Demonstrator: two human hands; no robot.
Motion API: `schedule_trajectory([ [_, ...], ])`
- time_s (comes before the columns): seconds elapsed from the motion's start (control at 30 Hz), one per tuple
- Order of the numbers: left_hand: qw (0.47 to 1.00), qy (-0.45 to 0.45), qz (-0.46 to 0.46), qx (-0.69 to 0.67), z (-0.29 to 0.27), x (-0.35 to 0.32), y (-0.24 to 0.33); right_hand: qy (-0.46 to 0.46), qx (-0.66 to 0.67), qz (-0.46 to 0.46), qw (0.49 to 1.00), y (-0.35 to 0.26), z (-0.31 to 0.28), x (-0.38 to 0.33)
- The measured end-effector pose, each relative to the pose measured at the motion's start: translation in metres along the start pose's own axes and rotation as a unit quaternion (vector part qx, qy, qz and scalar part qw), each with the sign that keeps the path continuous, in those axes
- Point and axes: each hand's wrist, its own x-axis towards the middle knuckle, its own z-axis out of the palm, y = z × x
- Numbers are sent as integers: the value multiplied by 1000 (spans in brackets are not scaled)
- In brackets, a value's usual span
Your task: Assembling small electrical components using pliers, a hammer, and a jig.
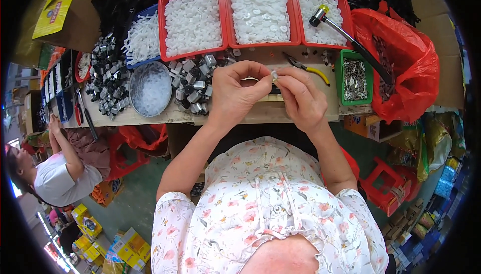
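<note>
Crowded with parts, a wooden workbench [150, 116] runs across the scene, seen from above over a floral blouse. At its middle the left hand [235, 93] and the right hand [300, 98] meet, fingertips pressed together around a small white piece [274, 75] pinched between them, just above the bench edge. Both hands are closed on that piece; its exact shape is too small to tell.

Just left of the pinch lies a heap of small metal parts [193, 86], and further left a round grey bowl [150, 89] of pale bits. Just beyond the pinch lie yellow-handled pliers [306, 67]. Farther back stand three red trays [260, 13] filled with white plastic pieces, with a hammer [350, 41] resting across the rightmost one. Right of the hands sits a green tray [354, 77] of metal pins, then a red plastic bag [411, 68]. Far left, another person [60, 173] sits at the same bench.
</note>
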Motion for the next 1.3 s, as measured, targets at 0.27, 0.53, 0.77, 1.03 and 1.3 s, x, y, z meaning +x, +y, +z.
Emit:
schedule_trajectory([
  [0.27, 944, -9, 261, 199, -6, -4, -11, -42, 170, 237, 956, 4, -7, -2],
  [0.53, 929, -39, 277, 241, -11, -9, -17, -97, 151, 218, 959, 6, -11, -12],
  [0.77, 869, -36, 346, 351, -19, -6, -34, -125, 101, 156, 975, 10, 0, -23],
  [1.03, 823, -14, 362, 437, -27, -18, -49, -148, -13, 84, 985, 19, 11, -32],
  [1.3, 786, -33, 397, 473, -29, -23, -58, -163, -37, 72, 983, 17, 13, -29],
])
